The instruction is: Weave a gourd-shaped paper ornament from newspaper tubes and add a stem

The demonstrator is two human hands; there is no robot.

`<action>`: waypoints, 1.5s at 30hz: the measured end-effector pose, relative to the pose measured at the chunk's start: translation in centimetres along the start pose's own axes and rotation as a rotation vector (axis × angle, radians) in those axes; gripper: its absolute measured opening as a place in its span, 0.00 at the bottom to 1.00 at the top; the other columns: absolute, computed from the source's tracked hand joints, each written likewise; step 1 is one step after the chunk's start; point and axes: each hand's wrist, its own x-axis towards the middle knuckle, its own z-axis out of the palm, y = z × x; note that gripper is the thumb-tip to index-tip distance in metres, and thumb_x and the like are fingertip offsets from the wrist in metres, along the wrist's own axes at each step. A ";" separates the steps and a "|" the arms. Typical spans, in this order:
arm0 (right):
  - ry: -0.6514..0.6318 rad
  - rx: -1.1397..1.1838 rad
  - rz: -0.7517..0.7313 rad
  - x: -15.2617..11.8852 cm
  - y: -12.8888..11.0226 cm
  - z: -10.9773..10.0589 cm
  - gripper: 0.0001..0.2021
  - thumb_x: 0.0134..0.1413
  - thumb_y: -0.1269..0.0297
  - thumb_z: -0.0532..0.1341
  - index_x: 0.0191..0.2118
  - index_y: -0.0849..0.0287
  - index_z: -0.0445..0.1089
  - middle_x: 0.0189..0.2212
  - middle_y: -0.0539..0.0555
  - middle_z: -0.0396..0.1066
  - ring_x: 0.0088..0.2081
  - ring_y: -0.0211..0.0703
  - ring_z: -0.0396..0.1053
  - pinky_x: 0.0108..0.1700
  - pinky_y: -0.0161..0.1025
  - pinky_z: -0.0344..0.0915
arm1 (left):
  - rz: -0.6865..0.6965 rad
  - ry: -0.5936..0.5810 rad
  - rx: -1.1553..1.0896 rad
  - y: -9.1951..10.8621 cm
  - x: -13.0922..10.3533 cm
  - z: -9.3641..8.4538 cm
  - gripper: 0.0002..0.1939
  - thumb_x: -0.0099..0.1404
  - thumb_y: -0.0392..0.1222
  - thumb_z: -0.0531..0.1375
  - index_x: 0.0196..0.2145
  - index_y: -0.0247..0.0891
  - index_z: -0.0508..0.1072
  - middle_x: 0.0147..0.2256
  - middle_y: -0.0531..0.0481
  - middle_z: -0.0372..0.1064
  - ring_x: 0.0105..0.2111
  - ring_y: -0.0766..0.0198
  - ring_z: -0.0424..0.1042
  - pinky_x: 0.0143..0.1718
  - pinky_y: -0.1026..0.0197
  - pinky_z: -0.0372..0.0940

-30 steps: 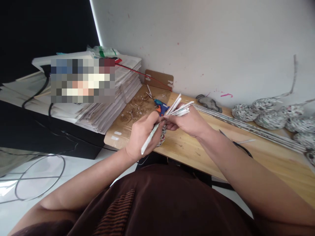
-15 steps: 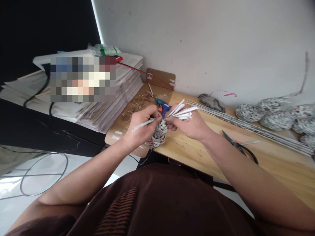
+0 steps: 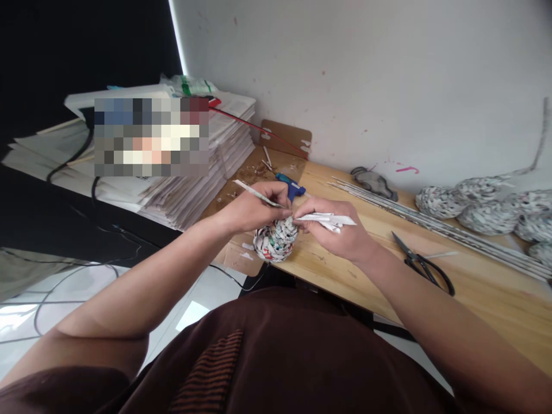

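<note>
A woven newspaper piece (image 3: 273,242) with a rounded body and narrower top stands at the table's front edge, below my two hands. My left hand (image 3: 261,208) is closed on a single paper strip (image 3: 254,191), whose free end points up and left. Several white paper strips (image 3: 330,219) fan out to the right from the closed fingers of my right hand (image 3: 330,225). Both hands meet over the top of the woven piece, and the fingertips hide where the strips join it. Just behind them lies a blue glue gun (image 3: 294,188).
Black scissors (image 3: 425,265) lie on the wooden table (image 3: 371,270) to the right. Long rolled paper sticks (image 3: 431,227) run along the back, near a grey cloth (image 3: 373,182) and several woven pieces (image 3: 491,214). A tall paper stack (image 3: 202,172) stands at the left.
The strip in my left hand has swung from pointing down-left to up-left. The strips in my right hand have tilted lower, and more of the woven piece shows.
</note>
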 end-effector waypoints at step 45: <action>0.383 -0.044 0.276 -2.5 0.2 -0.6 0.15 0.53 0.50 0.70 0.37 0.58 0.78 0.33 0.54 0.80 0.32 0.44 0.74 0.34 0.40 0.68 | 0.416 0.427 0.325 -2.2 0.1 6.4 0.09 0.65 0.33 0.60 0.29 0.41 0.66 0.34 0.50 0.74 0.37 0.60 0.71 0.40 0.57 0.65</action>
